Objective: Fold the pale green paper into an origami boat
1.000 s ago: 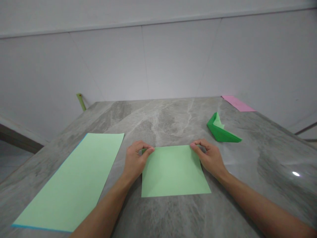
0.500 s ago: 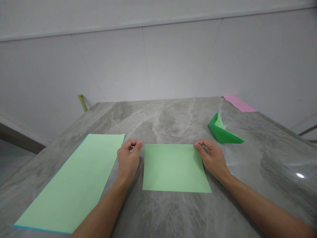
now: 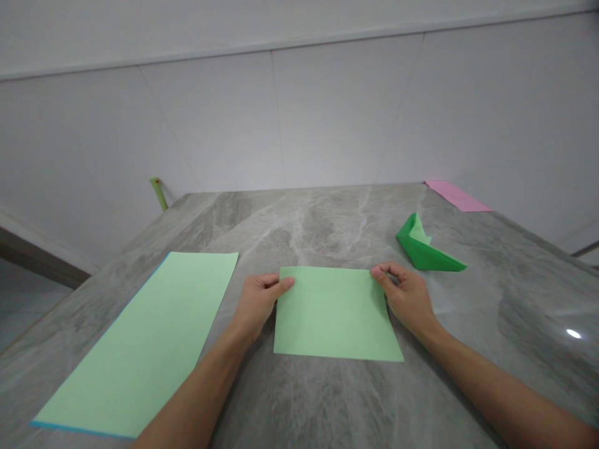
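A small light green sheet of paper (image 3: pixel 337 315) lies in front of me, its far edge slightly raised toward the corners. My left hand (image 3: pixel 262 299) pinches its far left corner, thumb on top and fingers behind. At the far right corner, my right hand (image 3: pixel 405 290) grips the paper between thumb and fingers. To the left is a larger stack of light green paper (image 3: pixel 145 343) with a blue edge showing beneath. A folded green paper boat (image 3: pixel 425 249) rests beyond my right hand.
The grey marbled table (image 3: pixel 299 231) runs back to a pale wall (image 3: pixel 327 118). A pink sheet of paper (image 3: pixel 458 196) lies at the far right edge. Past the far left edge, a yellow-green strip (image 3: pixel 159 193) sticks up by the wall.
My left hand has moved right and closed on the paper's far left corner, where it was apart before. My right hand keeps its hold. The view has shifted slightly.
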`<action>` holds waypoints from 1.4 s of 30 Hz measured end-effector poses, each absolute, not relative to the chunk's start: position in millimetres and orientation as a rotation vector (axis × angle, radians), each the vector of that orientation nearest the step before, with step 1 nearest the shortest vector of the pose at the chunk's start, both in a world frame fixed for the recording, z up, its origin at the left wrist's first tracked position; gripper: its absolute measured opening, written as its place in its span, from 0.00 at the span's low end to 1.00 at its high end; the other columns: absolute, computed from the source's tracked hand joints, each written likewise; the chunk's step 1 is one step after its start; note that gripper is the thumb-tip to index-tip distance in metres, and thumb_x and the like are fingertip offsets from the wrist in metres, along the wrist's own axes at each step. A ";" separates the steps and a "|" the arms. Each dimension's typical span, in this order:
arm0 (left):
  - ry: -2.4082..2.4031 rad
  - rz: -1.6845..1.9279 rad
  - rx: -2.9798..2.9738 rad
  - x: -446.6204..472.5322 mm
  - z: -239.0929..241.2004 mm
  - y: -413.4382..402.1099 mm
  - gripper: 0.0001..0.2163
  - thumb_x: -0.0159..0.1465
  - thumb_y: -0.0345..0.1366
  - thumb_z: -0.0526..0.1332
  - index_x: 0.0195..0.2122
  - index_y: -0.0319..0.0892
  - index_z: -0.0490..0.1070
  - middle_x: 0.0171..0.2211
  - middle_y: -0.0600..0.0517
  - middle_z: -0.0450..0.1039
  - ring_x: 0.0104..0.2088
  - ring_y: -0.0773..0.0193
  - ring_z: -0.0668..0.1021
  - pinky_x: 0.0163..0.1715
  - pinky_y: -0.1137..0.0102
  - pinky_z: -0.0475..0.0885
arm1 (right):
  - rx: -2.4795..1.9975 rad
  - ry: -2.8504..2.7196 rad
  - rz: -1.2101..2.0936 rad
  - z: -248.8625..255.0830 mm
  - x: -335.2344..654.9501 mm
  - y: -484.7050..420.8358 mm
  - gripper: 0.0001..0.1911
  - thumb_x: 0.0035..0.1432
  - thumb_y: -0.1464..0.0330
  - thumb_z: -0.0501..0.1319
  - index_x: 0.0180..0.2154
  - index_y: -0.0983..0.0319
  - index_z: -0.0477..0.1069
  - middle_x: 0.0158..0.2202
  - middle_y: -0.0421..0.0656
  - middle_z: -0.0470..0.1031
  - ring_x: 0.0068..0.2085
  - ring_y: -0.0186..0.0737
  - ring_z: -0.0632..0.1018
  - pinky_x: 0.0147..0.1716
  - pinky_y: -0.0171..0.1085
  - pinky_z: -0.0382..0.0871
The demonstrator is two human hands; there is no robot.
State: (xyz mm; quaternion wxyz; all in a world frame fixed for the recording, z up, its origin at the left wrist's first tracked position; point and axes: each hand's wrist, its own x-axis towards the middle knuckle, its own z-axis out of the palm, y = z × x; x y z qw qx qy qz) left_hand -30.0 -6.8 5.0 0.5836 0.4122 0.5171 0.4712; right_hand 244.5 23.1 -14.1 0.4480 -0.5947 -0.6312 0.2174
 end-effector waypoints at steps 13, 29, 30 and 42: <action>1.119 1.216 0.737 -30.5 10.5 -3.9 0.13 0.51 0.39 0.71 0.34 0.36 0.79 0.28 0.47 0.79 0.25 0.62 0.78 0.28 0.70 0.72 | -1.325 -1.209 1.090 -16.0 241.7 22.4 0.19 0.50 0.53 0.66 0.29 0.64 0.74 0.23 0.40 0.75 0.23 0.34 0.71 0.21 0.31 0.61; 1.168 0.946 0.897 -31.1 -3.9 -5.3 0.16 0.51 0.45 0.70 0.26 0.34 0.78 0.25 0.45 0.78 0.23 0.61 0.76 0.25 0.70 0.67 | -1.267 -0.934 1.082 -15.1 243.3 26.4 0.18 0.45 0.54 0.70 0.25 0.63 0.73 0.20 0.38 0.73 0.20 0.31 0.68 0.18 0.29 0.60; 1.164 0.959 0.896 -31.7 -3.7 -4.9 0.15 0.52 0.45 0.70 0.27 0.34 0.78 0.25 0.45 0.78 0.23 0.62 0.76 0.26 0.70 0.68 | -1.255 -0.944 1.099 -15.6 243.3 26.1 0.18 0.45 0.55 0.69 0.25 0.63 0.74 0.21 0.38 0.74 0.21 0.31 0.69 0.19 0.29 0.61; 1.110 1.008 0.814 -30.6 4.2 -4.4 0.15 0.50 0.43 0.71 0.30 0.34 0.80 0.27 0.44 0.79 0.24 0.62 0.77 0.30 0.69 0.72 | -1.241 -1.023 1.101 -20.7 245.3 23.7 0.18 0.48 0.56 0.69 0.23 0.64 0.72 0.19 0.37 0.69 0.20 0.30 0.66 0.19 0.30 0.57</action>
